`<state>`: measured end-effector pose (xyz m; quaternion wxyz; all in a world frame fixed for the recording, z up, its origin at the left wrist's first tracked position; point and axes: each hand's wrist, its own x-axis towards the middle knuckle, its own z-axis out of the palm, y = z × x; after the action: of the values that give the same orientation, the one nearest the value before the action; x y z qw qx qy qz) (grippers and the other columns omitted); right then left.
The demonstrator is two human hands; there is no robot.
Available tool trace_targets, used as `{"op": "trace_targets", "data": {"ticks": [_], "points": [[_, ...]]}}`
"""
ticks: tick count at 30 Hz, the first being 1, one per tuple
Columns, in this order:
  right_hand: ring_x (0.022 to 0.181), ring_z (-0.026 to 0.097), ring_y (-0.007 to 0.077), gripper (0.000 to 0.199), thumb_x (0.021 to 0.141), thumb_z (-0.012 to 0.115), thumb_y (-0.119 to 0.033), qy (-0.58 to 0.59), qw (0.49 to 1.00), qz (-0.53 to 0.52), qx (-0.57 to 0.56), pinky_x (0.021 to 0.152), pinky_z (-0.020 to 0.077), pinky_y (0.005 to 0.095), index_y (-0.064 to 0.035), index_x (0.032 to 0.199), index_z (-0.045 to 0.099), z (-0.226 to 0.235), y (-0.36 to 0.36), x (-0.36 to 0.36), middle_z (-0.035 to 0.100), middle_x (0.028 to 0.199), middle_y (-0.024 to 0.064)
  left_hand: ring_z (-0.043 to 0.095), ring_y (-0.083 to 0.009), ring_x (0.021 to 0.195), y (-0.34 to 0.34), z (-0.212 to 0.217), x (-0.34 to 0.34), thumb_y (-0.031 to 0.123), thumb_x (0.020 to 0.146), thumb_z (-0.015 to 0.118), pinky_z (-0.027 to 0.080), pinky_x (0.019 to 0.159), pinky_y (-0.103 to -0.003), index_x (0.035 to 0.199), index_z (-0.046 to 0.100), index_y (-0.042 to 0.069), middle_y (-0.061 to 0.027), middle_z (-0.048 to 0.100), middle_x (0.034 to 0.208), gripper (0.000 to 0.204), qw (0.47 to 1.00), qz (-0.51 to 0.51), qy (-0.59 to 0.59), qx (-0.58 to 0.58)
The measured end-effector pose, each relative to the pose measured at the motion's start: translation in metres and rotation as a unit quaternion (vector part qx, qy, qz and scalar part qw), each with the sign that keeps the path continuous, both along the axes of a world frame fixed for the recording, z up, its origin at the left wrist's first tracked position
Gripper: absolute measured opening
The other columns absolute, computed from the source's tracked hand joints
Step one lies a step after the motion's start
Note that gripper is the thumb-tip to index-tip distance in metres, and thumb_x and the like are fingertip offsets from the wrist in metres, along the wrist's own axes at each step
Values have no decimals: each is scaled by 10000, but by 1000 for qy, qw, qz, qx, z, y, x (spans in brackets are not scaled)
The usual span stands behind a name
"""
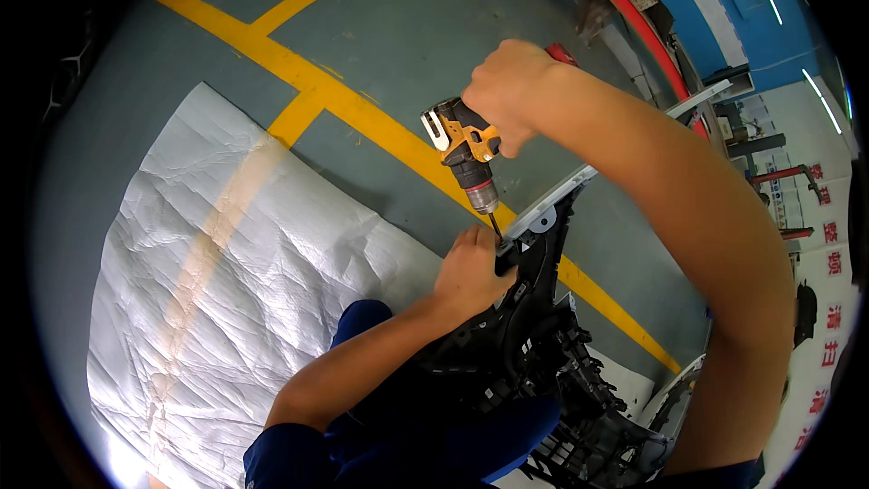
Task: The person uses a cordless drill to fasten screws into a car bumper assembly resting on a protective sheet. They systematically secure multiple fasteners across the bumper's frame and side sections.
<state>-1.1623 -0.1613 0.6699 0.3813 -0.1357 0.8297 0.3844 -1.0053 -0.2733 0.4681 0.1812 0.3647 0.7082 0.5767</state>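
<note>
Right hand point(509, 91) wrapped tight around the grip of a cordless drill point(463, 149) — orange and black body, chuck pointing down, bit point(494, 225) angled onto the upper edge of a black plastic part point(534, 344). The part is a big ribbed moulding with a light grey strip point(552, 204) along its top; it stands propped against our lap, over the blue trousers point(362, 321).

Left hand point(471, 272) closed over the black part's edge, just beside the bit tip, bracing it. Fingers curled on the far side; from this view we cannot tell how far they reach under the bit.

Surroundings: crinkled white sheet point(226, 263) spread on the grey floor point(407, 27) to our left, yellow floor lines point(362, 113) crossing beneath it.

Risks as we judge them:
- Bit slips off the fastener or the edge. Cause: the drill comes in at a slant, not square, and the right arm is stretched high. A slip would run straight toward the left hand, which sits right next to the tip.
- Part shifts under push — it rests only on our legs and one hand, no clamp. Down-force could tip it or twist it.
- Too much torque may strip the seat or crack the thin plastic ribs near the strip.
- Whether a screw sits under the bit is hidden; it could be off-centre.
</note>
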Motion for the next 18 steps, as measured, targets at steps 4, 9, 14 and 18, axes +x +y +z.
{"op": "trace_targets", "data": {"ticks": [4, 9, 14, 18], "points": [[748, 713, 236, 371, 620, 807, -405, -1, 999, 31, 12, 668, 543, 359, -130, 859, 733, -10, 1, -2, 719, 778, 36, 612, -424, 937, 1, 1, 1, 174, 745, 797, 519, 813, -486, 954, 586, -38, -221, 608, 957, 365, 1000, -3, 17, -14], [765, 700, 209, 340, 641, 797, -404, -16, 999, 35, 33, 737, 497, 339, -163, 872, 731, -27, -2, -8, 714, 790, 13, 619, -408, 943, -2, 2, -2, 206, 744, 814, 531, 816, -478, 966, 603, -29, -208, 617, 970, 386, 999, -10, 34, -29], [804, 694, 208, 306, 661, 787, -392, -18, 998, 39, 50, 855, 450, 360, -190, 884, 731, -53, 2, -16, 716, 822, 7, 619, -378, 955, -9, 9, -7, 223, 734, 831, 542, 810, -449, 953, 618, -28, -181, 615, 961, 396, 998, -18, 53, -41], [874, 698, 202, 313, 690, 780, -347, -32, 998, 19, 49, 874, 452, 364, -192, 959, 736, -58, -4, -17, 723, 891, 9, 615, -358, 928, -15, 4, -4, 208, 734, 825, 546, 791, -436, 943, 626, -37, -164, 606, 936, 378, 995, -14, 95, -22]]}}
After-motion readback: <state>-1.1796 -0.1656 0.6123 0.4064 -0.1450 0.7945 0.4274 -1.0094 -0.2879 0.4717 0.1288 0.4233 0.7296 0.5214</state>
